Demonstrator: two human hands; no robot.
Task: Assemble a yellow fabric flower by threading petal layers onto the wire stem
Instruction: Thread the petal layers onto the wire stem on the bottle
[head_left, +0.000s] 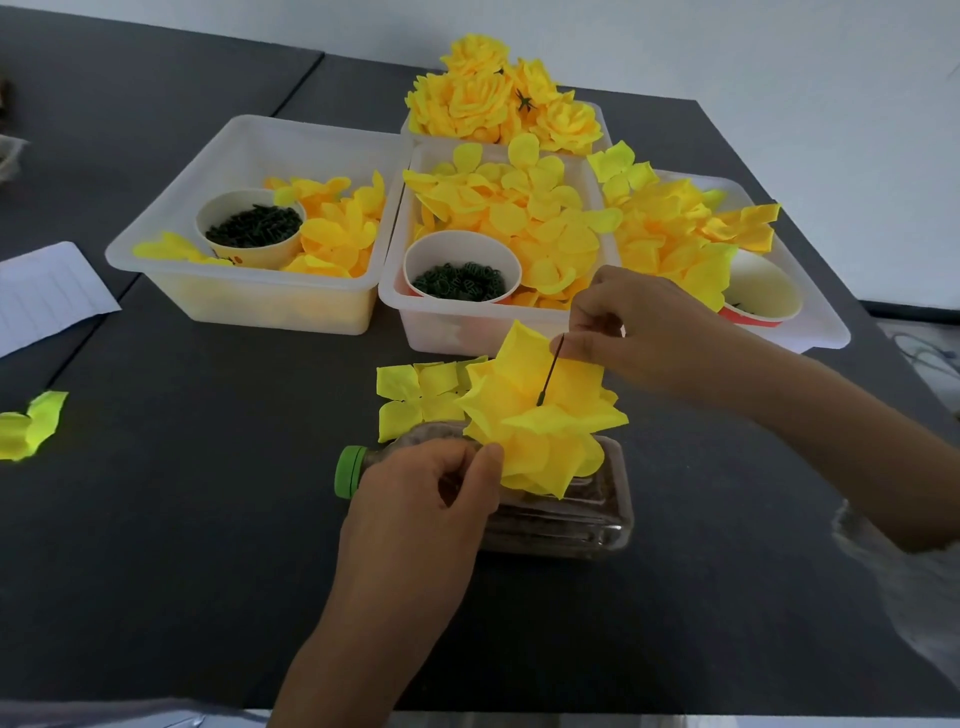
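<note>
Table (156, 519) in dark grey is carrying everything, with four pale plastic bins (156, 249) sitting along its far edge, each holding loose yellow petals, finished flowers or paper cups (249, 208) of small green parts. Nearer the front edge, a clear bottle (571, 525) with a green cap is lying on its side. The half-built flower (530, 431), several yellow petal layers stacked together, is hovering just above that bottle, with one flat petal layer (415, 395) lying beside it to the left. The left hand (436, 499) is pinching the flower's lower left edge between thumb and fingers. The right hand (628, 332) is pinching the top of the thin dark wire stem (550, 371), which is poking up through the flower's centre. Risk, as a judgement: pulling the wire too hard could be tearing the fabric hole, and a loosening left pinch could be letting the layers slide apart or twist out of line.
</note>
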